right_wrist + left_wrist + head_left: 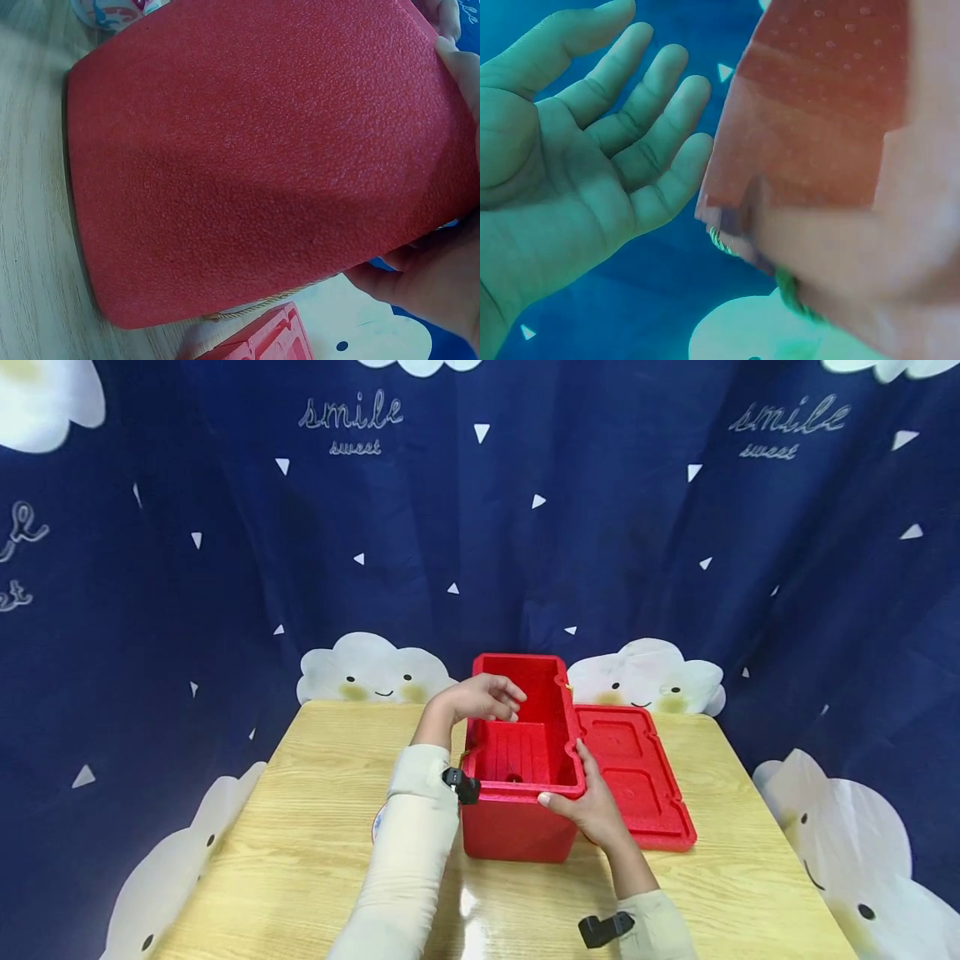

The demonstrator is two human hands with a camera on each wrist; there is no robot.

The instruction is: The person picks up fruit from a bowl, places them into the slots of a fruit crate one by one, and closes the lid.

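A red foam box [517, 827] stands uncovered on the table. In the head view my left hand [483, 697] hovers over its opening at the left side, fingers loosely bent and holding nothing; the left wrist view shows the palm and spread fingers of that hand [592, 142] beside the box wall [795, 135]. My right hand [592, 802] grips the near right corner of the box, with the thumb on the front and the fingers along the right side. A small dark spot [513, 777] shows on the box floor, too small to identify.
The red lid [637, 785] lies on the wooden table [315, 827] right of the box. A white round item with a coloured print [112, 13] stands left of the box, mostly hidden by my left forearm in the head view. Behind hangs a dark blue curtain [420, 527].
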